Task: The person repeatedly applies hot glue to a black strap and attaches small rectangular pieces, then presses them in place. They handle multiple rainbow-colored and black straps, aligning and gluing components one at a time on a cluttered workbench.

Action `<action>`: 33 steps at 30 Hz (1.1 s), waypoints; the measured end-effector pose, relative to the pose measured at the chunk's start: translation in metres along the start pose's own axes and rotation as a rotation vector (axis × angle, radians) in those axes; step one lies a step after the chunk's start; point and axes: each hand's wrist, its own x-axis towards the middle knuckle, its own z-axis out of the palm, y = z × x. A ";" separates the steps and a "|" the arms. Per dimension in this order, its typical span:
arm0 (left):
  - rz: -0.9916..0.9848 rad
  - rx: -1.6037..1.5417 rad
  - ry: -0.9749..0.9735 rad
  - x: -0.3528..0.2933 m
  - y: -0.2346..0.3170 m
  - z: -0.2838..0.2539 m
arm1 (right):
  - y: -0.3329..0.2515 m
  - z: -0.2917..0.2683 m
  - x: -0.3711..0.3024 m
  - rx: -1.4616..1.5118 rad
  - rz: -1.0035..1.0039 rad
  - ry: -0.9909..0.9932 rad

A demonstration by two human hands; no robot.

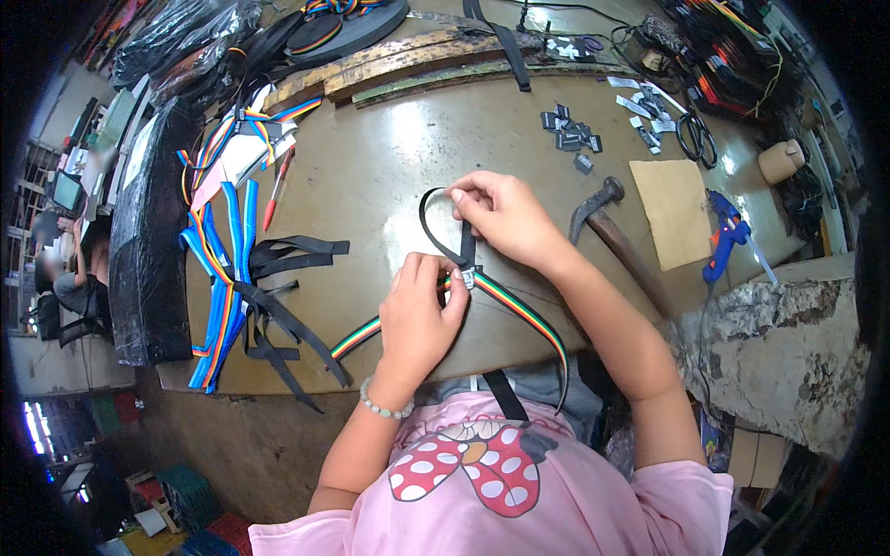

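Observation:
My left hand (419,310) pinches a strap joint with a small white label (468,278). From this joint run two arms of a striped webbing strap (521,310), black with red, yellow, white and green lines. One arm passes under my left hand; the other bends down to the table's front edge. My right hand (510,221), above and to the right, has thumb and fingers closed on a narrow black strap (425,219), which curves up into a loop. A wider black strap piece (467,243) stands between the hands, partly hidden by my right fingers.
Blue and rainbow straps (222,278) with black ends lie left, near a red pen (278,190). On the right are a hammer (630,259), cardboard (669,213), a blue glue gun (725,236), scissors (695,139) and small black pieces (570,130). Wooden boards (408,65) line the back.

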 end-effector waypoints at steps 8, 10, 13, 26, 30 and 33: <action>0.037 -0.028 -0.011 -0.003 -0.003 0.001 | 0.020 -0.001 -0.010 -0.339 -0.364 0.027; 0.034 -0.062 -0.043 -0.003 -0.004 -0.001 | 0.019 -0.003 -0.010 -0.295 -0.210 0.065; 0.069 -0.061 -0.064 -0.006 -0.010 -0.011 | 0.015 -0.005 -0.009 -0.229 -0.160 0.182; 0.550 0.223 0.041 0.046 0.007 -0.074 | -0.010 -0.025 -0.016 0.161 -0.148 0.551; 0.734 0.400 0.400 0.110 -0.004 -0.163 | -0.012 -0.029 -0.014 0.220 -0.127 0.561; 0.685 0.512 0.653 0.178 -0.044 -0.231 | -0.010 -0.025 -0.013 0.152 -0.089 0.494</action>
